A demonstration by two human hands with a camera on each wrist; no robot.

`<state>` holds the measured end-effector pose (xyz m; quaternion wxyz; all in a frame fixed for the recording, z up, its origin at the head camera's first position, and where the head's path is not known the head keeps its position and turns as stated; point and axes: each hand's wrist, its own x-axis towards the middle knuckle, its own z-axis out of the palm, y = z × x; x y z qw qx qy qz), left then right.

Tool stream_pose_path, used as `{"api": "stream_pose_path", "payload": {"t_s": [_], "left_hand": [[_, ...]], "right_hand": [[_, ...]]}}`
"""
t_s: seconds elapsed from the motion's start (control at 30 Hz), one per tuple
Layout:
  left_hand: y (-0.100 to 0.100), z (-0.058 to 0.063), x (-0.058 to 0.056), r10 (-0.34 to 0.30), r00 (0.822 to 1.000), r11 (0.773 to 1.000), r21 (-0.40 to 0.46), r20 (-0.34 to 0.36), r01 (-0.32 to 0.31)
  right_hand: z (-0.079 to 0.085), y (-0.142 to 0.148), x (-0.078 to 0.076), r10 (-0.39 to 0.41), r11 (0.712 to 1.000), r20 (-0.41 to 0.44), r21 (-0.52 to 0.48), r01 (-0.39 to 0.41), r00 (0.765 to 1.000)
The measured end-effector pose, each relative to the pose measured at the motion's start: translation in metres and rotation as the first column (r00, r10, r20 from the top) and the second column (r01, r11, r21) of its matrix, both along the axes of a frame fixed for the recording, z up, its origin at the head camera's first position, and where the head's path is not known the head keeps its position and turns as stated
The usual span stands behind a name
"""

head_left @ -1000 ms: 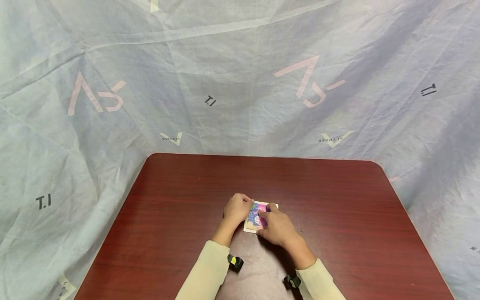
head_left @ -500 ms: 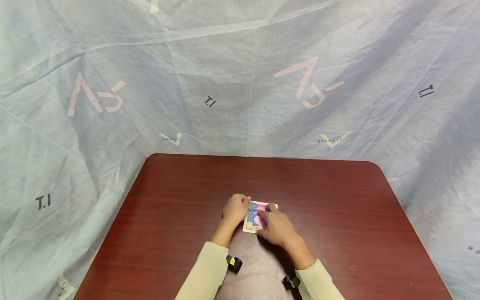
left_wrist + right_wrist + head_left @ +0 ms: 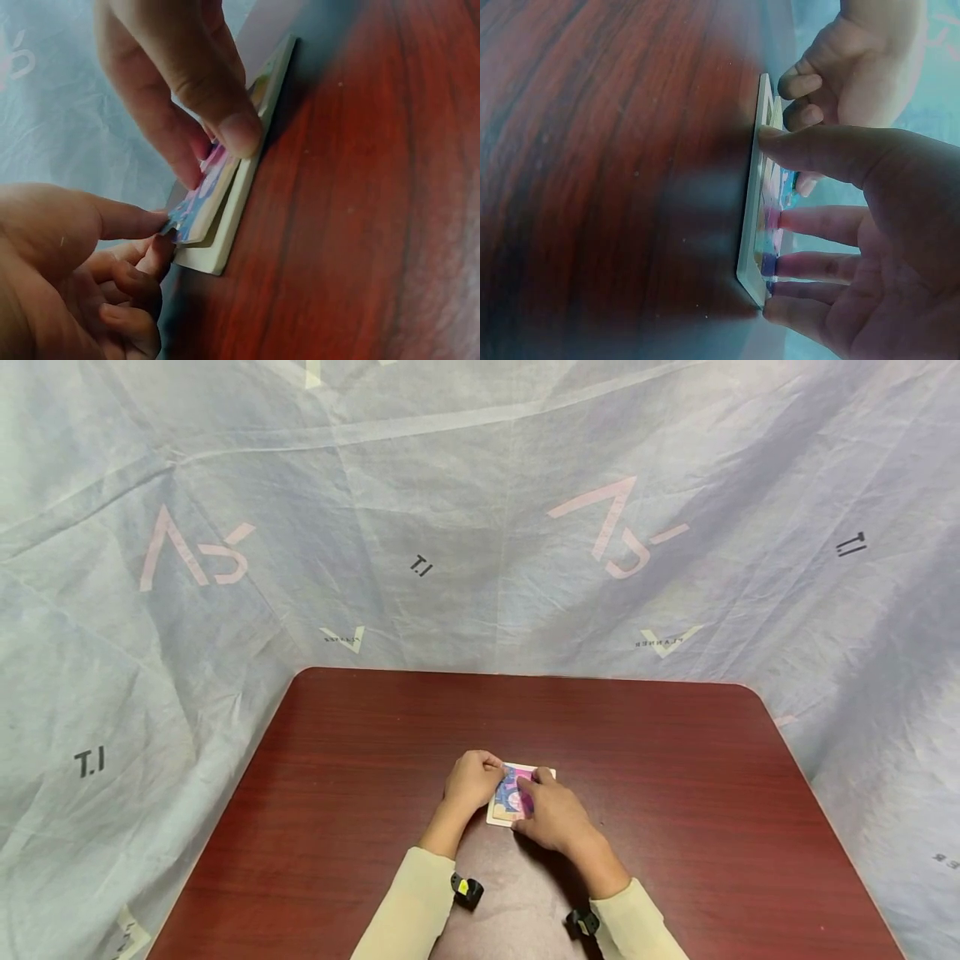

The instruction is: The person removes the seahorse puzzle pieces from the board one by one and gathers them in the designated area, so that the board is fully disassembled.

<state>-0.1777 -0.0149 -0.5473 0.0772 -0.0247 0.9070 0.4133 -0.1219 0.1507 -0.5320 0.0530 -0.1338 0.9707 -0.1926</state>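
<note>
A small jigsaw puzzle (image 3: 510, 797) printed in blue, pink and purple sits in a cream tray (image 3: 241, 196) on the table. My left hand (image 3: 472, 781) is at the upper left corner, its thumb and index finger pinching the edge of a blue piece (image 3: 172, 219). Near that corner the picture layer is tilted up, with a gap above the tray. My right hand (image 3: 558, 814) spans the right side of the puzzle. Its thumb (image 3: 780, 142) lies on the near rim, and its fingertips press on the picture and the far edge. The palm hides the puzzle's right part in the head view.
The dark red wooden table (image 3: 360, 735) extends around both hands. Behind it and along the sides hangs a pale grey cloth (image 3: 465, 510) with printed logos. Black wrist cameras sit on the left (image 3: 467, 891) and right (image 3: 582, 924) wrists.
My left fingertips drew back a little to the left half a second ago, and now they are over the puzzle's upper left corner again. The right hand keeps its place.
</note>
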Motion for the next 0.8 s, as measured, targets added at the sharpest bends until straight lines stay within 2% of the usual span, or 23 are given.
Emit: {"api": "stream_pose_path", "payload": {"t_s": [0.27,0.57,0.8], "left_hand": [[-0.0010,-0.0003,-0.0001,0.003,1.000,1.000,0.015,-0.011,-0.003],[-0.0005,0.0001,0.0012,-0.056,0.998,0.998,0.014,-0.018,0.056],[-0.0004,0.0001,0.0029,-0.070,0.996,0.997,-0.013,-0.052,0.070]], "right_hand": [[0.0021,-0.0020,0.0005,-0.002,1.000,0.004,-0.001,0.002,1.000],[0.0043,0.0000,0.0012,-0.012,1.000,0.009,-0.013,0.012,1.000],[0.0045,-0.0002,0.0012,-0.017,1.000,0.014,-0.008,0.017,1.000]]}}
